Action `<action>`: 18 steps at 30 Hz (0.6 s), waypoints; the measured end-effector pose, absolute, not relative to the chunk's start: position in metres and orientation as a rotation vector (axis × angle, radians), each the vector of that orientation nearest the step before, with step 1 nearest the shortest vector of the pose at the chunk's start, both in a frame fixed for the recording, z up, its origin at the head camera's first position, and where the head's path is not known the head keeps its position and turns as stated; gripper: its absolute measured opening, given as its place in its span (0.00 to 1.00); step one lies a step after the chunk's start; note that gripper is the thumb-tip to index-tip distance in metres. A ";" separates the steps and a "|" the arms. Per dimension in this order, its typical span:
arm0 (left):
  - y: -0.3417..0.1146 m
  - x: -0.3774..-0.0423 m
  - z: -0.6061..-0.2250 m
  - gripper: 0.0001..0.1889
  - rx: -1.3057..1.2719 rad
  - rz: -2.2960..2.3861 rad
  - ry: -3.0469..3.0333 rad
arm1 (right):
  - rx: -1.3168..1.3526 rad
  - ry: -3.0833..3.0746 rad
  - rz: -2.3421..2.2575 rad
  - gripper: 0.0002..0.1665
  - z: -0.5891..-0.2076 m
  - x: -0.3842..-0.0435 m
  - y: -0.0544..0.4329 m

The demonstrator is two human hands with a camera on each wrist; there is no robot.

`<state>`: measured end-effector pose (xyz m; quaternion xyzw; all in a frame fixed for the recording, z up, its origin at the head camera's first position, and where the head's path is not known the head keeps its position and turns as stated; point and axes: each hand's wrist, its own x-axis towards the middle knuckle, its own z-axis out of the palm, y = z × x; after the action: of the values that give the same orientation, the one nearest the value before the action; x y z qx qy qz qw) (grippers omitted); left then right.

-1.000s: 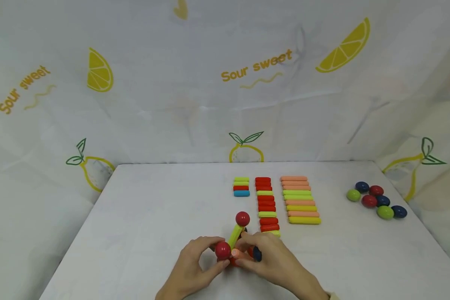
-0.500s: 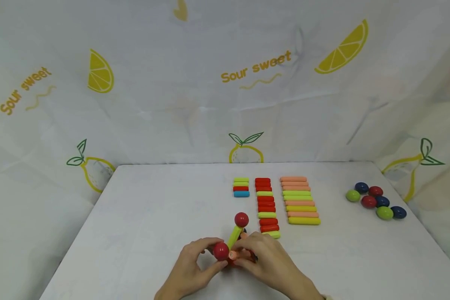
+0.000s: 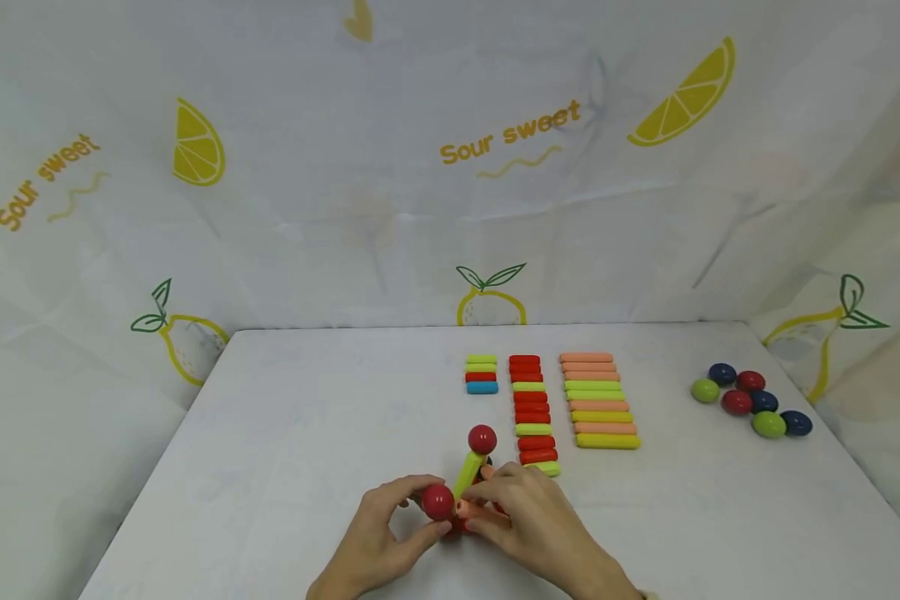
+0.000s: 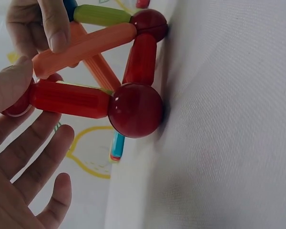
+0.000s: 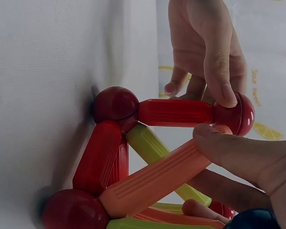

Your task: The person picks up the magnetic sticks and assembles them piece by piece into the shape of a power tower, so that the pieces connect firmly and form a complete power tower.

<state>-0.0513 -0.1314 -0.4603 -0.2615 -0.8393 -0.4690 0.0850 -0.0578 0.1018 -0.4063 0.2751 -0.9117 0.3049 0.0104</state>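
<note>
One hand (image 3: 381, 532) pinching red ball (image 3: 438, 502), other hand (image 3: 536, 521) orange rod (image 5: 152, 180)

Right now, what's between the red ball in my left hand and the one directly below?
The left wrist view shows a red rod joining the held ball to the lower ball.

In the head view, a pale lemon-printed cloth (image 3: 330, 242) fills the upper half, a white table (image 3: 285, 417) the lower.

I face a creased white cloth (image 3: 330, 208), lemon-printed, across the frame's upper half; my white table (image 3: 292, 417) spans the lower centre.
</note>
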 end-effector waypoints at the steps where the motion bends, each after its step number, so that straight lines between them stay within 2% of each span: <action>1: -0.131 -0.051 -0.460 0.18 -0.796 -1.398 -2.496 | 0.865 -2.841 0.950 0.14 -0.406 -0.058 0.102; 10: -0.122 -0.050 -0.456 0.18 -0.843 -1.344 -2.470 | 0.902 -2.775 1.054 0.14 -0.407 -0.056 0.099; 18: -0.126 -0.050 -0.459 0.22 -0.800 -1.344 -2.615 | 0.761 -2.772 1.342 0.21 -0.405 -0.051 0.110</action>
<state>-0.0503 -0.1257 -0.4593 -0.2622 -0.8572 -0.4406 0.0475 -0.0515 0.1104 -0.4046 0.2398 -0.8737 0.4230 -0.0155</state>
